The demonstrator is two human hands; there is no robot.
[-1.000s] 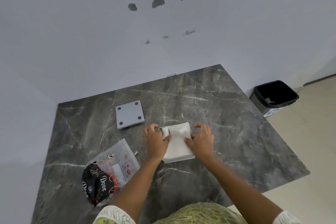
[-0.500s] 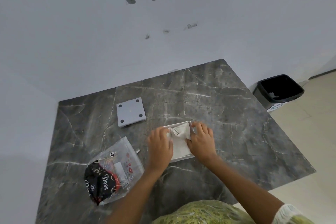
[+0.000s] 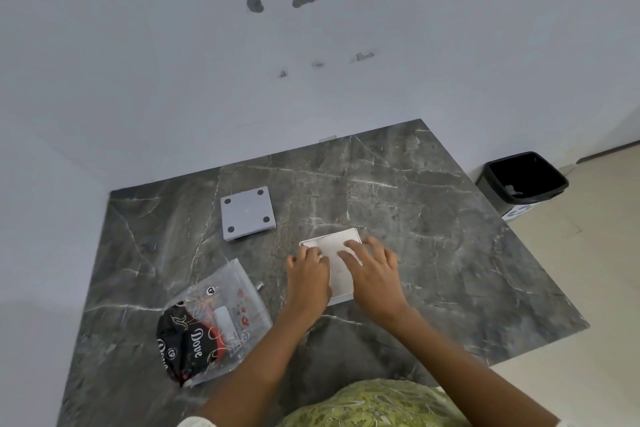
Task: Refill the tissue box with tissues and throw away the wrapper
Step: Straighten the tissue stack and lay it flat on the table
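Note:
A white square tissue box (image 3: 349,236) sits open-side-up in the middle of the dark marble table (image 3: 433,253). A flat stack of white tissues (image 3: 332,250) lies inside it. My left hand (image 3: 308,277) presses on the stack's left edge with bent fingers. My right hand (image 3: 374,274) lies flat on the tissues with fingers spread. Both hands hide most of the box's near half. The box's grey bottom plate (image 3: 247,213), with dark round feet at its corners, lies apart at the back left. The clear printed wrapper (image 3: 214,319) lies crumpled at the front left.
A black-lined waste bin (image 3: 524,177) stands on the tiled floor beyond the table's right edge. White walls close off the table's back and left sides. Bare marble shows to the right of the box.
The bunched-up tissues have been pushed down flat into the box. My right hand has slid over the top of the stack, and my left hand has shifted to its left edge.

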